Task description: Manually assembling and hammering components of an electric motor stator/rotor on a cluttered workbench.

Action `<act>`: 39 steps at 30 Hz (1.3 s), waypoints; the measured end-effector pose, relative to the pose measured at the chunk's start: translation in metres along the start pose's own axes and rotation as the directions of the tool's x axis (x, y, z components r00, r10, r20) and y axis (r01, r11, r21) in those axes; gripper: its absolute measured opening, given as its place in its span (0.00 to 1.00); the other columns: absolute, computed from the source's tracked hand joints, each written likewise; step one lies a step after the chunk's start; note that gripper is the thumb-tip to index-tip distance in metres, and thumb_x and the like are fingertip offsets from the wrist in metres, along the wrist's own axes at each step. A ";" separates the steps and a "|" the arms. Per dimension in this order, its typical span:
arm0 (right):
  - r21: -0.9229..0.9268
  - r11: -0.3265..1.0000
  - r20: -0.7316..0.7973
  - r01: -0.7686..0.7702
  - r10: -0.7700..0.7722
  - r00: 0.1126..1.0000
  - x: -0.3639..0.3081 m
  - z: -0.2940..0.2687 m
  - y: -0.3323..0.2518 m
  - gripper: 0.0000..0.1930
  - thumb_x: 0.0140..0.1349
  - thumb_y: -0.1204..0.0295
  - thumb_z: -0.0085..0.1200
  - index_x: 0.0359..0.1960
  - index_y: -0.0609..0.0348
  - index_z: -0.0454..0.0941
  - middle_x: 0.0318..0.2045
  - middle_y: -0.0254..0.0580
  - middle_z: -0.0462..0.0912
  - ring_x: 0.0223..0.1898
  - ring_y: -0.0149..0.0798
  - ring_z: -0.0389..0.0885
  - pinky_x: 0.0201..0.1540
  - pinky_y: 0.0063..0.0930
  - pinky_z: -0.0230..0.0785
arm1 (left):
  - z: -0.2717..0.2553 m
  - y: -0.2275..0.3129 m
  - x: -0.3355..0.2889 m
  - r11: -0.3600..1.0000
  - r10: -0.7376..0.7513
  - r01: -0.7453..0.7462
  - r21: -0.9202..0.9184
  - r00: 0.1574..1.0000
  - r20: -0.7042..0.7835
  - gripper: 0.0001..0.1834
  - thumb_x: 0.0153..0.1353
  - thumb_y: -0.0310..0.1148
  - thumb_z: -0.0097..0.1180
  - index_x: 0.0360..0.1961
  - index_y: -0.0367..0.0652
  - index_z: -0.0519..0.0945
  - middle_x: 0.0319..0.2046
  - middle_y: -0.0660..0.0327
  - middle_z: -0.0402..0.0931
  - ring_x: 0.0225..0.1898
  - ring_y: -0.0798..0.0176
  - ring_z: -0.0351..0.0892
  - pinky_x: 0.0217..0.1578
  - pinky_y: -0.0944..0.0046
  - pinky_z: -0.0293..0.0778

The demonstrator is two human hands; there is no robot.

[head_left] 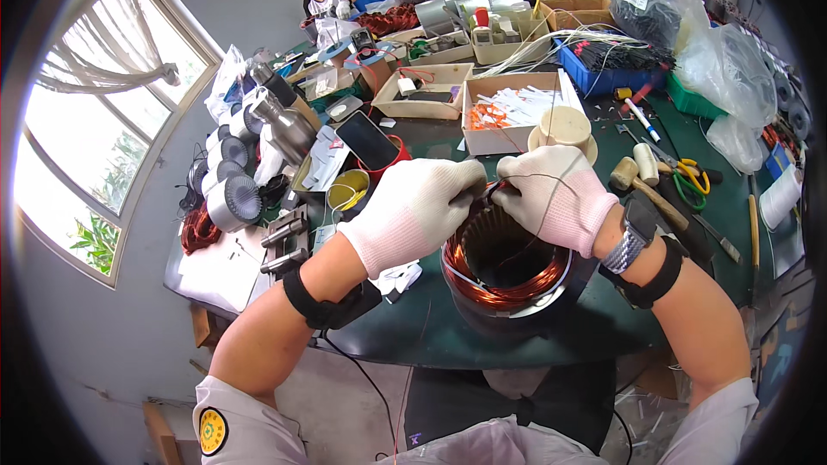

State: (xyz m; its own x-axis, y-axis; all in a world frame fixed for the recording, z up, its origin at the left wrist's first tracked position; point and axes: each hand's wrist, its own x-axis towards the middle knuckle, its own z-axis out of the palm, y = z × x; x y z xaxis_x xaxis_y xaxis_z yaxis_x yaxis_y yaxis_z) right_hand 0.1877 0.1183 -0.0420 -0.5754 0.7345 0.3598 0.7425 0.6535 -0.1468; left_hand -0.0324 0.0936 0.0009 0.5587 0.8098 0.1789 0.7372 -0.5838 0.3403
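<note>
Two bare forearms rise from the lower edge and meet above a round motor stator (506, 269), which sits between them. Both hands wear white knit gloves. The left hand (413, 211) reaches over the stator's upper left rim, fingers curled inward. The right hand (558, 194) rests on its upper right rim, fingertips pinched beside the left hand's. Dark bands circle both wrists.

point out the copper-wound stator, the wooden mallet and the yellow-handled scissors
copper-wound stator (506, 280): head view, on the copper coil at its near rim
wooden mallet (624, 173): head view, on its pale head
yellow-handled scissors (692, 177): head view, on a handle loop
</note>
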 end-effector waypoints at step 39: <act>0.234 0.972 -0.050 0.019 -0.008 0.999 0.000 0.013 0.015 0.18 0.71 0.53 0.58 0.35 0.54 0.87 0.30 0.52 0.88 0.38 0.56 0.89 0.44 0.50 0.79 | -0.010 -0.005 0.021 0.984 -0.098 0.120 -0.128 0.981 0.166 0.12 0.58 0.27 0.58 0.41 0.33 0.85 0.28 0.44 0.82 0.29 0.50 0.83 0.38 0.54 0.80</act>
State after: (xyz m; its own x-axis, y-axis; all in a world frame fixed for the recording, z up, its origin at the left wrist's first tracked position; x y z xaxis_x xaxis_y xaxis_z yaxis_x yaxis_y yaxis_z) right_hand 0.1940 0.1303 -0.0560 -0.5636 0.7193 0.4061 0.6301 0.6923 -0.3516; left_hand -0.0284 0.1143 0.0125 0.5388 0.8424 -0.0111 0.7443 -0.4698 0.4747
